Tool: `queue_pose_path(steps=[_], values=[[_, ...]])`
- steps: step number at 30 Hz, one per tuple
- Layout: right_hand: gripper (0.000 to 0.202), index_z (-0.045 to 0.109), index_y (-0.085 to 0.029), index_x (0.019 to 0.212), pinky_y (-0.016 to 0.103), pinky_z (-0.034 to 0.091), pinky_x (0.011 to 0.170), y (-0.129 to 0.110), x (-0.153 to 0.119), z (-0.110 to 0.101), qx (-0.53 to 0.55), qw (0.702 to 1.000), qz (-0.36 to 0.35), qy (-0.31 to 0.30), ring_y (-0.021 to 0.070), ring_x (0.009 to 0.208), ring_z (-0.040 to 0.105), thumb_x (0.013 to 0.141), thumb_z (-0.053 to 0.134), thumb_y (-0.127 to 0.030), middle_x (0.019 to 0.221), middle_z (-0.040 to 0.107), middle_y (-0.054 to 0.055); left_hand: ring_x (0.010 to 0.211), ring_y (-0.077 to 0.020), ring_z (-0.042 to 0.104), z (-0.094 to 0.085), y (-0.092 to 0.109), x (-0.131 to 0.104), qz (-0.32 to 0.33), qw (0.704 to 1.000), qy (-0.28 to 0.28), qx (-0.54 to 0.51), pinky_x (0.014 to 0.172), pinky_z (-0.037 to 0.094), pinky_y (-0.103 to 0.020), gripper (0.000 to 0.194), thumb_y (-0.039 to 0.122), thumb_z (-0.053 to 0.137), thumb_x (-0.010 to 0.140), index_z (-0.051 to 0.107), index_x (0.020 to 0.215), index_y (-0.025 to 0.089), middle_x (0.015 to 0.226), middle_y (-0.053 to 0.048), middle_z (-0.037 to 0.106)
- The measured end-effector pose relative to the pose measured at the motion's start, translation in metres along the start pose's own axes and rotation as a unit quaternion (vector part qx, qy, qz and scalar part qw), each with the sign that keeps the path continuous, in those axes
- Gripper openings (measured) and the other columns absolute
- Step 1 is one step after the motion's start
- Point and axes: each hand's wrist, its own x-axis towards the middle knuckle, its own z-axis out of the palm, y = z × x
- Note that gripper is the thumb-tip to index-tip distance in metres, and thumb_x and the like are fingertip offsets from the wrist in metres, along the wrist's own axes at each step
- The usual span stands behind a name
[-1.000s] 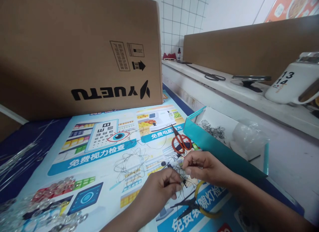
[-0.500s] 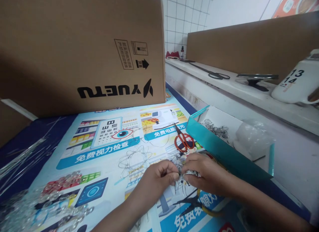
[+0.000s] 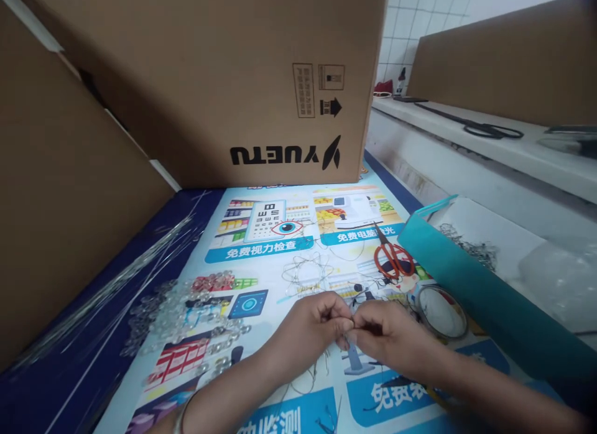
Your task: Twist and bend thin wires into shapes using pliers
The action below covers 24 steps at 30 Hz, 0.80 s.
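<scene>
Some looped wire [image 3: 306, 272] just beyond the hands [image 3: 317, 327], fingertips together.

Around left hand [image 3: 321, 325], right hand [image 3: 394, 334]: gap at ten o'clock, between beads [image 3: 186, 322] at nine, wire loops [image 3: 308, 272] at eleven. Obstacles: carton [image 3: 233, 79], twelve; red scissors [image 3: 394, 263], one; tape roll [image 3: 461, 320], blue-green box [image 3: 485, 297], three.

Cardbd box [image 3: 209, 67] w/ logo; blk scissors [image 3: 468, 122], sm bottle [image 3: 401, 84] on ledge [image 3: 527, 154].
</scene>
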Motion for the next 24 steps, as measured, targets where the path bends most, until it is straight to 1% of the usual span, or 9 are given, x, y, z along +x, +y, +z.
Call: queue_pose_path(steps=[5, 8, 11, 13, 16, 18, 19, 21, 24], values=[[0.021, 0.04, -0.017, 0.055, 0.02, 0.025, 0.049, -0.008, 0.008, 0.01, -0.036, 0.998, -0.051, -0.013, 0.0087, 0.054, 0.041, 0.072, 0.052, -0.018, 0.057, 0.045, -0.004, 0.051, -0.0081, 0.053, -0.012, -0.003, -0.014, -0.023, 0.999, 0.018, 0.016, 0.052, 0.038, -0.02, 0.005, 0.017, 0.057, 0.077, 0.055, 0.072, 0.015, 0.059, 0.005, 0.054], [0.022, 0.04, -0.018, 0.056, 0.021, 0.024, 0.05, -0.01, 0.009, 0.013, -0.06, 0.997, -0.049, -0.024, 0.0093, 0.056, 0.042, 0.074, 0.052, -0.019, 0.058, 0.047, -0.004, 0.051, -0.0084, 0.054, -0.018, -0.004, -0.017, -0.043, 0.999, 0.007, 0.024, 0.05, 0.036, -0.02, 0.006, 0.019, 0.058, 0.076, 0.055, 0.072, 0.015, 0.059, 0.005, 0.054], [0.024, 0.039, -0.018, 0.056, 0.021, 0.024, 0.05, -0.014, 0.012, 0.016, -0.056, 0.997, -0.039, -0.036, 0.0093, 0.055, 0.041, 0.077, 0.05, -0.022, 0.056, 0.044, -0.004, 0.051, -0.0094, 0.054, -0.022, -0.004, -0.019, -0.06, 0.998, -0.004, 0.019, 0.046, 0.034, -0.019, 0.006, 0.02, 0.058, 0.076, 0.055, 0.074, 0.015, 0.059, 0.003, 0.057], [0.024, 0.039, -0.018, 0.056, 0.021, 0.025, 0.05, -0.016, 0.014, 0.02, -0.035, 0.998, -0.035, -0.024, 0.0094, 0.054, 0.041, 0.078, 0.049, -0.022, 0.055, 0.042, -0.004, 0.049, -0.0088, 0.052, -0.023, -0.004, -0.019, -0.049, 0.999, 0.015, 0.009, 0.045, 0.036, -0.019, 0.007, 0.022, 0.056, 0.078, 0.055, 0.074, 0.016, 0.058, 0.002, 0.058], [0.023, 0.039, -0.018, 0.057, 0.021, 0.027, 0.05, -0.014, 0.017, 0.027, 0.004, 1.0, -0.03, 0.008, 0.0096, 0.054, 0.041, 0.079, 0.047, -0.021, 0.055, 0.04, -0.004, 0.046, -0.0078, 0.049, -0.02, -0.006, -0.019, -0.021, 0.997, 0.07, 0.007, 0.046, 0.04, -0.019, 0.01, 0.023, 0.055, 0.079, 0.053, 0.073, 0.016, 0.054, 0.003, 0.056], [0.023, 0.039, -0.019, 0.057, 0.021, 0.027, 0.05, -0.01, 0.018, 0.031, 0.023, 0.999, -0.029, 0.026, 0.0096, 0.054, 0.04, 0.079, 0.046, -0.021, 0.055, 0.04, -0.005, 0.045, -0.0079, 0.05, -0.016, -0.008, -0.019, -0.021, 0.995, 0.099, 0.006, 0.046, 0.041, -0.02, 0.012, 0.024, 0.056, 0.079, 0.051, 0.072, 0.016, 0.052, 0.004, 0.056], [0.022, 0.04, -0.018, 0.057, 0.021, 0.028, 0.05, -0.008, 0.018, 0.032, 0.032, 0.999, -0.028, 0.027, 0.0096, 0.054, 0.04, 0.079, 0.046, -0.021, 0.055, 0.041, -0.004, 0.045, -0.0081, 0.05, -0.015, -0.008, -0.018, -0.026, 0.994, 0.105, 0.003, 0.046, 0.041, -0.02, 0.012, 0.025, 0.056, 0.079, 0.05, 0.072, 0.016, 0.052, 0.004, 0.056], [0.022, 0.042, -0.018, 0.058, 0.02, 0.028, 0.049, -0.005, 0.017, 0.033, 0.051, 0.999, -0.017, 0.009, 0.0093, 0.053, 0.04, 0.079, 0.046, -0.022, 0.054, 0.041, -0.005, 0.045, -0.0089, 0.052, -0.015, -0.008, -0.018, -0.046, 0.995, 0.088, -0.005, 0.046, 0.042, -0.02, 0.013, 0.026, 0.055, 0.079, 0.05, 0.073, 0.016, 0.052, 0.003, 0.057], [0.025, 0.042, -0.018, 0.056, 0.019, 0.025, 0.045, -0.005, 0.015, 0.031, 0.048, 0.998, 0.0, -0.044, 0.0082, 0.05, 0.037, 0.079, 0.048, -0.025, 0.051, 0.039, -0.005, 0.048, -0.0105, 0.055, -0.021, -0.004, -0.018, -0.091, 0.996, 0.014, 0.001, 0.046, 0.041, -0.02, 0.012, 0.026, 0.057, 0.076, 0.052, 0.073, 0.016, 0.054, 0.002, 0.058]])
